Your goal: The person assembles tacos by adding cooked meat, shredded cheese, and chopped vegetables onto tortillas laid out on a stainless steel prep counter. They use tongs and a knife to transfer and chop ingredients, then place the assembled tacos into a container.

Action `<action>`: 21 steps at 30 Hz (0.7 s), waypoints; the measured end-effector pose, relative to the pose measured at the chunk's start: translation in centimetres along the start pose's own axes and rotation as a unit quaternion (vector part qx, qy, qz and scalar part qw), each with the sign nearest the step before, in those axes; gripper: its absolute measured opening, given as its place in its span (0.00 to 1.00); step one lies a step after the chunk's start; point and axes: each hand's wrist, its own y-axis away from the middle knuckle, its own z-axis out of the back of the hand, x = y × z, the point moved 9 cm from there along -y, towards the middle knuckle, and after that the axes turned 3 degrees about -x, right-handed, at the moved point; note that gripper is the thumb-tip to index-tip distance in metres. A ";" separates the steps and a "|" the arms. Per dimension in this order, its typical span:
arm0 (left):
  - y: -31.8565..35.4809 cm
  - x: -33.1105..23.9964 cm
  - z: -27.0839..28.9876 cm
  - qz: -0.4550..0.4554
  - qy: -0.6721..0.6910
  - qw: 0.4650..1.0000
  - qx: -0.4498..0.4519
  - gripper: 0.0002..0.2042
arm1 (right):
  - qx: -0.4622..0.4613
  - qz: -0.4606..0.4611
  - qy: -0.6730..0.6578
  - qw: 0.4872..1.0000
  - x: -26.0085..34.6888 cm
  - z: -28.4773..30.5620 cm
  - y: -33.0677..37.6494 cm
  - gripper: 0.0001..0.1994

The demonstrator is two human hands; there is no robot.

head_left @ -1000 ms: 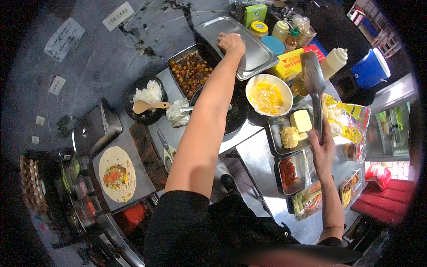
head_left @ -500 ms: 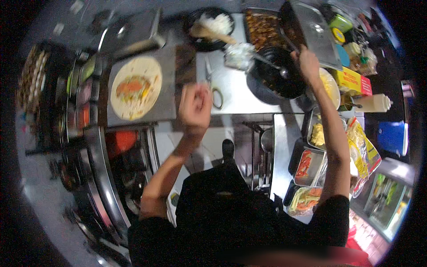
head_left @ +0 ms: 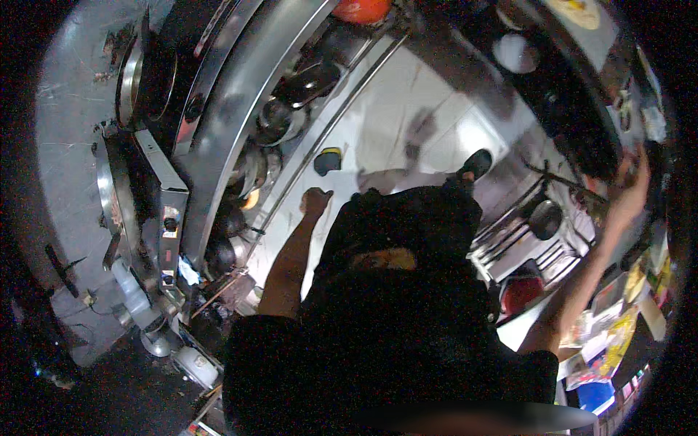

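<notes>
My left hand [head_left: 315, 202] hangs low over the pale floor, beside the front of the steel counter. Its fingers are curled in and nothing shows in them. My right arm reaches far out to the right, where my right hand [head_left: 631, 183] is smeared by motion near the edge of the worktop. Whether it grips anything cannot be made out. Part of a round flatbread [head_left: 578, 11] shows at the upper right, cut off by the picture's rim.
A long steel counter edge [head_left: 251, 109] curves along the left, with pans [head_left: 309, 83] on a shelf beneath. A red bowl [head_left: 363, 9] sits at the top. A rack [head_left: 523, 225] stands at the right. Yellow packaging [head_left: 620, 341] lies at the lower right.
My view and body have swung left, away from the worktop with the flatbread and black wok. My left hand has dropped low; my right hand, formerly at the wok, is now far right.
</notes>
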 end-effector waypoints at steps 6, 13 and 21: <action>-4.3 8.9 -7.6 -0.051 0.092 0.988 -0.114 0.10 | 0.382 -0.258 -0.221 0.859 25.7 -22.6 27.8 0.22; -17.2 13.6 -23.7 -0.021 0.147 0.986 -0.081 0.11 | 0.394 -0.064 -0.263 0.878 38.3 -36.1 38.2 0.21; -27.9 17.3 -43.4 0.091 0.084 0.991 -0.047 0.35 | 0.460 0.085 -0.216 0.857 41.0 -47.1 45.8 0.20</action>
